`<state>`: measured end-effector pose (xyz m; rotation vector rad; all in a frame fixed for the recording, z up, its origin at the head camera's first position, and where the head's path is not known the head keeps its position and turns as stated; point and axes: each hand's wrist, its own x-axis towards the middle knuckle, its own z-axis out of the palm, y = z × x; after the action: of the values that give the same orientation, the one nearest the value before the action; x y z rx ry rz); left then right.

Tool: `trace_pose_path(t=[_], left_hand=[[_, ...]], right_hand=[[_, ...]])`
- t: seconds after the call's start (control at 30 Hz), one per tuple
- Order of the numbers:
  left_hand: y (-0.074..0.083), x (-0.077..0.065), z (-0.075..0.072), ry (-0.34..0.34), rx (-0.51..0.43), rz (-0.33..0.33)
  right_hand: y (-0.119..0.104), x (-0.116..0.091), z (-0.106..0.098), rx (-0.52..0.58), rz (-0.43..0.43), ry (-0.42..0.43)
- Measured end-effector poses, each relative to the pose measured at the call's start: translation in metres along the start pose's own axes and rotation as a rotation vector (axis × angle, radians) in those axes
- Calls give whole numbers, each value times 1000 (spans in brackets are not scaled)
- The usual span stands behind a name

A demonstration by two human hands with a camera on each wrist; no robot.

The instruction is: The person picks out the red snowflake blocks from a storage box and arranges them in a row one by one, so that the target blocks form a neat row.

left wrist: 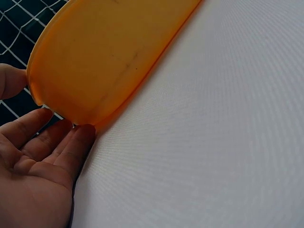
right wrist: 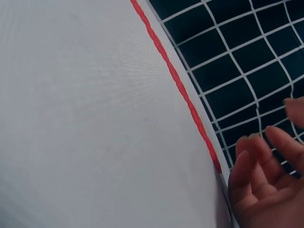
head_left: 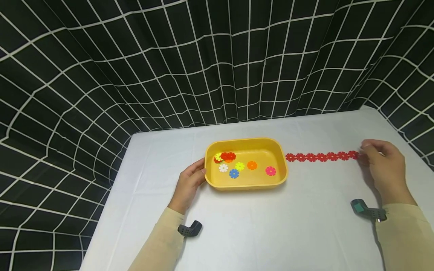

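Observation:
A yellow plastic basin [head_left: 245, 186] stands on the white cloth, holding several flat flower-shaped discs, among them a blue disc [head_left: 234, 173] and a pink disc [head_left: 270, 171]. My left hand [head_left: 190, 184] holds the basin's left end; the left wrist view has its thumb and fingertips against the basin wall [left wrist: 95, 61]. To the right lies a row of joined red flower discs [head_left: 321, 157], a thin red strip [right wrist: 183, 90] in the right wrist view. By its right end is my right hand [head_left: 388, 165], fingers loosely bent, with nothing visible in them and a small gap from the strip.
White cloth covers the table [head_left: 288, 233]. Behind and beside it hangs a black curtain [head_left: 217, 60] with a white grid. A dark wrist-camera mount sits on each sleeve.

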<state>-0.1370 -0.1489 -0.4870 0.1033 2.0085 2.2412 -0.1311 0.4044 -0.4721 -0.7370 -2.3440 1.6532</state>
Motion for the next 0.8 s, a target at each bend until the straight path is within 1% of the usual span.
trace_pose_path(t=[0.07,0.17,0.27,0.37,0.43,0.63,0.8], left_hand=[[1,-1,0,1,5,-2],[1,-1,0,3,9,-5],[0,0,0,3,6,-3],[-1,0,0,3,6,1],[-2,0,0,3,3,3],[-2,0,0,12,9,-7],[-2,1,0,9,-4,-3]], right_hand=[[-2,-2,1,81,1,-14],[-4,-6,3,262,-25,-62],[-5,-9,4,453,-87,-144],[-8,-11,6,552,-149,-213],[-11,-13,9,566,-180,-244],[-24,-21,20,502,-234,-339],[-38,-32,35,505,-322,-414]])
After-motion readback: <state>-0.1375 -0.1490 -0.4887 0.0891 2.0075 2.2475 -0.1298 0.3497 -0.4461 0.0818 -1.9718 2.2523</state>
